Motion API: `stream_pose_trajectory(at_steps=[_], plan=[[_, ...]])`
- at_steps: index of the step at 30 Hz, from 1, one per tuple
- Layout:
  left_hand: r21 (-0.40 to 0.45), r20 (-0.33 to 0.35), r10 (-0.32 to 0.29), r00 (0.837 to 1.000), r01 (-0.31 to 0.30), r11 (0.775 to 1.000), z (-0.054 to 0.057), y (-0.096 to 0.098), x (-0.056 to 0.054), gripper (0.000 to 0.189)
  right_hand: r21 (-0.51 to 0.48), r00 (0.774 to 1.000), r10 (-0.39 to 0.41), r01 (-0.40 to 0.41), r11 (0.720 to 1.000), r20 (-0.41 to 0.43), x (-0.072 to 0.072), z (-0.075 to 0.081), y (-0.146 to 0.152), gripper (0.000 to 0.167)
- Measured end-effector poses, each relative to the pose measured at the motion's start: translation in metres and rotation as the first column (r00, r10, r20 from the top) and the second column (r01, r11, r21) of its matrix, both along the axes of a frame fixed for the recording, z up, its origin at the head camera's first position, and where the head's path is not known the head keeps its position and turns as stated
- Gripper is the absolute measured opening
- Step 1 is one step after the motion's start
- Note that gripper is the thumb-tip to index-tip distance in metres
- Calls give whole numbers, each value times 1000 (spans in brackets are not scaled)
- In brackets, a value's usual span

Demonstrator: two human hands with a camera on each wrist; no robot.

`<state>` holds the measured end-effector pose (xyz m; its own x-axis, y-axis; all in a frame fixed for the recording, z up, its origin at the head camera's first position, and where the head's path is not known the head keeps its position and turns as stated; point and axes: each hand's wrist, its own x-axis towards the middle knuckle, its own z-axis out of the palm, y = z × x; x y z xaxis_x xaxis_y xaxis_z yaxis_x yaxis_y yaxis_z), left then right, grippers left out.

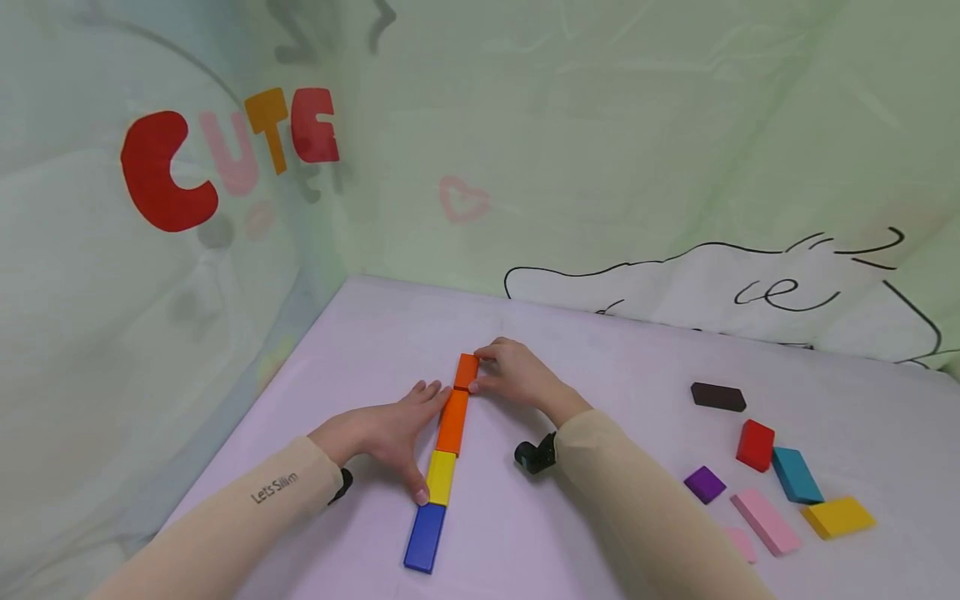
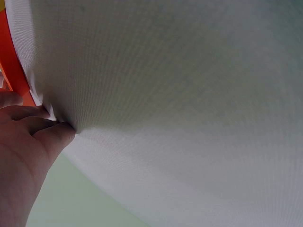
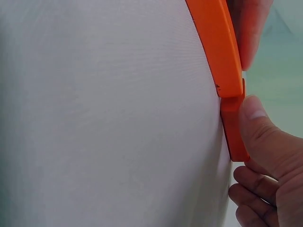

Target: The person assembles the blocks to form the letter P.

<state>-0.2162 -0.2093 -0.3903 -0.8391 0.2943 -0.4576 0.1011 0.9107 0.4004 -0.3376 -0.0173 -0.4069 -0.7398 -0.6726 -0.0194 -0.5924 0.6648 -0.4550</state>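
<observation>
Left hand (image 1: 392, 427) spread against near orange block (image 1: 452, 425), gripping nothing; right hand (image 1: 519, 375) pinches far orange block (image 1: 466, 370), probably best eased gently until edges align.

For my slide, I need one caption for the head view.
Left hand and right hand touch a row of four blocks, while other blocks lie to the right.

- Pale lilac worktop (image 1: 637, 358)
- In line: blue block (image 1: 425, 537), yellow block (image 1: 442, 477), near orange block (image 1: 452, 425), far orange block (image 1: 466, 372)
- Loose at right: black block (image 1: 718, 397), red block (image 1: 755, 445), teal block (image 1: 797, 476), purple block (image 1: 705, 485), two pink blocks (image 1: 767, 522), amber block (image 1: 837, 518)
</observation>
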Motion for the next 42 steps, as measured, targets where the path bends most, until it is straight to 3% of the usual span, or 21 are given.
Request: stream_pose_trajectory(at_steps=[9, 42], plan=[[-4, -2, -3, 1000, 3, 1000, -1, 2, -1, 133, -2, 999, -7, 7, 1000, 33, 1, 3, 0, 54], [-18, 13, -11, 1000, 12, 1000, 1, 2, -1, 133, 75, 1000, -28, 27, 997, 13, 4, 6, -12, 53]])
